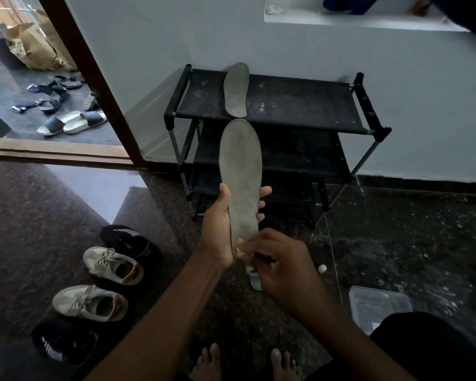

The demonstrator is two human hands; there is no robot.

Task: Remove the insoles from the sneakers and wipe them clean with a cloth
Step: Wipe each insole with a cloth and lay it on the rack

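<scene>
Plainly no readable writing; both hands, left and right, clamped on grey insole.

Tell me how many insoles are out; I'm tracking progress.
2. One insole is held upright in the left hand; the other lies on the rack's top shelf. None else shows.

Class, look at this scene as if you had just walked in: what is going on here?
A barefoot person holds a grey insole upright in the left hand, while the right hand works at its heel end with something pale, seemingly a cloth. A second insole lies on the top shelf of the black shoe rack. Two pale sneakers sit on the floor at left.
</scene>
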